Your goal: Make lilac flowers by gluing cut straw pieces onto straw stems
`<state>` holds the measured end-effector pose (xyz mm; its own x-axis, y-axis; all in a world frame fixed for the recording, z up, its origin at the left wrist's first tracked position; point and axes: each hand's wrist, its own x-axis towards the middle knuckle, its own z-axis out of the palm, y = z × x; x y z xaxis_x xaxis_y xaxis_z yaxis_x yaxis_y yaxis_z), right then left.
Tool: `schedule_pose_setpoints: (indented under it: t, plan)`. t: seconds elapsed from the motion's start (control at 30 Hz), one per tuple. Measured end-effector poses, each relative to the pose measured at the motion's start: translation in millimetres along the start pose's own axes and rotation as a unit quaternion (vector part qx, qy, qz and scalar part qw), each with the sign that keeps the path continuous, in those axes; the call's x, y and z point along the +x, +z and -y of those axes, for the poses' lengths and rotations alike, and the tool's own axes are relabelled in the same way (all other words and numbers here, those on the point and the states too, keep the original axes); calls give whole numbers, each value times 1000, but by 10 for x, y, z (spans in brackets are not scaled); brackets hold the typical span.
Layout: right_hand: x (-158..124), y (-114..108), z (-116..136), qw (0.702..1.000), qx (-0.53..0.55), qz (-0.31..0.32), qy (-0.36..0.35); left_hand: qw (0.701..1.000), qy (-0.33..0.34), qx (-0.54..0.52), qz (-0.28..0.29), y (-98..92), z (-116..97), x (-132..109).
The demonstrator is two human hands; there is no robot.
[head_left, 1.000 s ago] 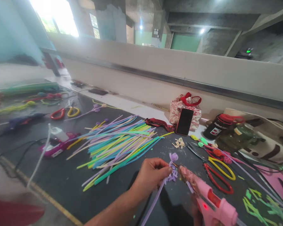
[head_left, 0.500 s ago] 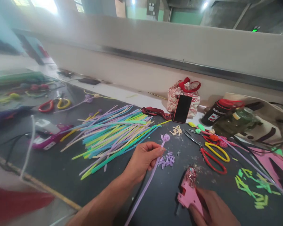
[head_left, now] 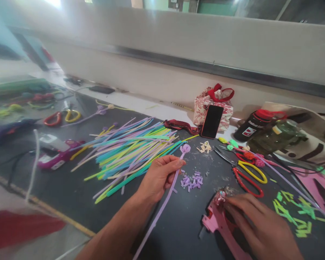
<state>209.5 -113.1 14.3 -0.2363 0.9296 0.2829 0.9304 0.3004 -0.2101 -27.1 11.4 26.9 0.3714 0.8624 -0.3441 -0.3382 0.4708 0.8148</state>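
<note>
Purple stem (head_left: 161, 208) has lilac bits (head_left: 196, 181) alongside, glue gun (head_left: 213, 221) & scissors (head_left: 234, 166) nr.

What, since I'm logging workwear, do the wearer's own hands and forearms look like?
The left hand has no glove, and no ring or watch shows; the left forearm is bare, with no sleeve in view. The right hand is ungloved too, slightly blurred.
</note>
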Motion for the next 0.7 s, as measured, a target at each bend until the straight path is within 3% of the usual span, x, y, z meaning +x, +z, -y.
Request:
schedule_pose_setpoints:
  t: [0.3,0.43,0.53,0.7]
  plan:
    - [1003,210,126,984,-22,172,-49,1000,13,-2,8,9,1,-6]
    - [1317,336,206,976,-25,208,-59,1000,13,-7,4,-19,-15,9]
    - [1369,377,159,974,-28,218,-62,1000,16,-8,2,-28,-11,20]
    - [1174,307,15,968,-18,243,-60,1000,8,1,16,1,0,8]
